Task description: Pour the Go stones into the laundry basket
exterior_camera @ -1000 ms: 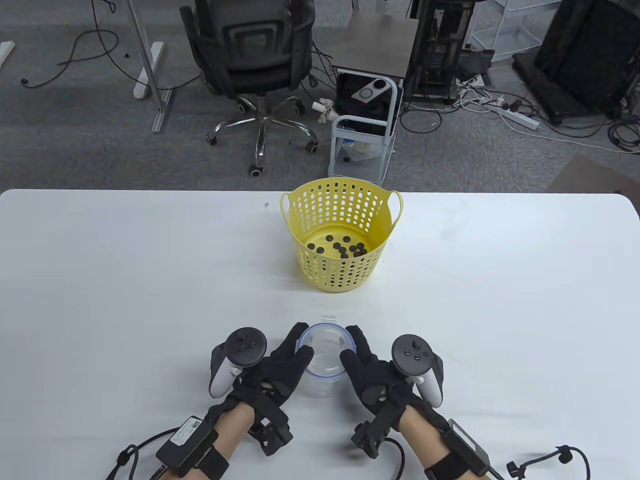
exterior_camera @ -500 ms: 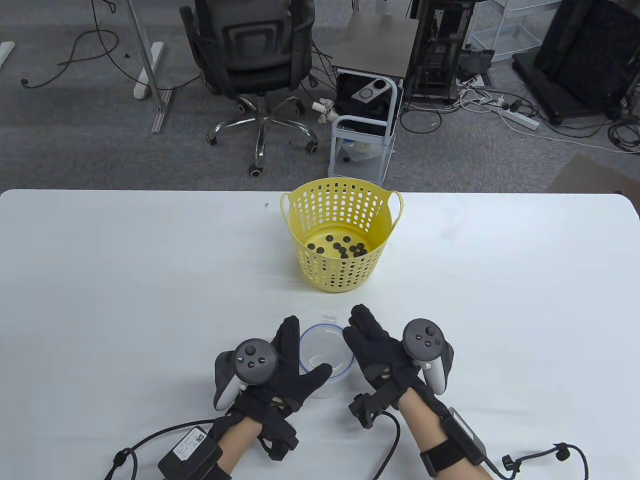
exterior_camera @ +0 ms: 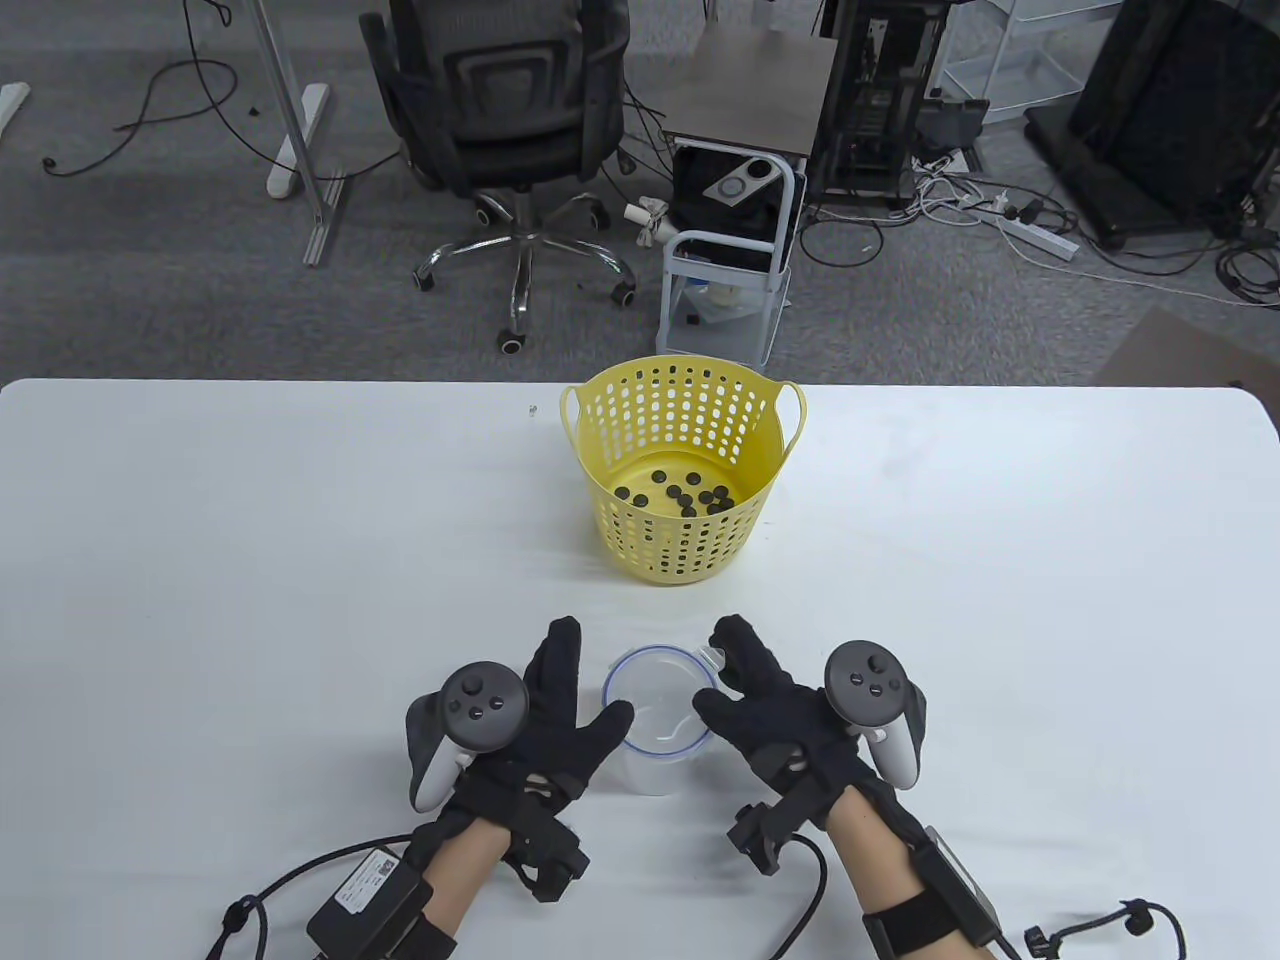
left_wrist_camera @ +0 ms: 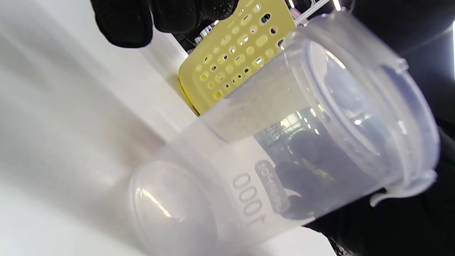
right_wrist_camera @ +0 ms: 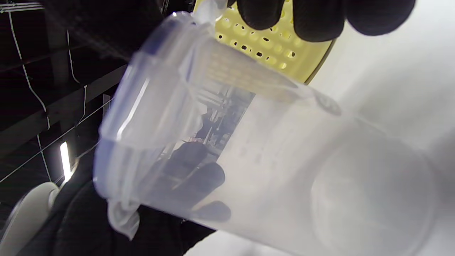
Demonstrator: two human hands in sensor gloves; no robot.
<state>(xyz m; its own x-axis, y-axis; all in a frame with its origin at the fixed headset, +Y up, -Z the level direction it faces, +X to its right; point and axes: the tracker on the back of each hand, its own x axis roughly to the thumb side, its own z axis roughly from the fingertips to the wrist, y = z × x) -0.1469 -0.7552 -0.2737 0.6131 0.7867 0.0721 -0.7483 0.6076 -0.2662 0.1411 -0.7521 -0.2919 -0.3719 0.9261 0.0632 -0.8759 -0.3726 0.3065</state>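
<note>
Stones (exterior_camera: 683, 495) lie dark on the floor of the yellow basket (exterior_camera: 610, 505), beyond the clear cup (exterior_camera: 656, 735); I can't count them. From the table view my left hand (exterior_camera: 545, 725) and right hand (exterior_camera: 775, 715) flank the cup, fingers spread, contact unclear. Left wrist view: the cup (left_wrist_camera: 284, 142) blurs the basket (left_wrist_camera: 231, 53) behind it. Right wrist view: fingertips (right_wrist_camera: 320, 17) are cropped above the cup (right_wrist_camera: 249, 160).

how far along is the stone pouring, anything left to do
Pouring looks done: the black Go stones lie on the floor of the yellow laundry basket, and the clear container stands upright and empty on the table. The left hand and right hand flank it, fingers spread. Nothing visibly remains.
</note>
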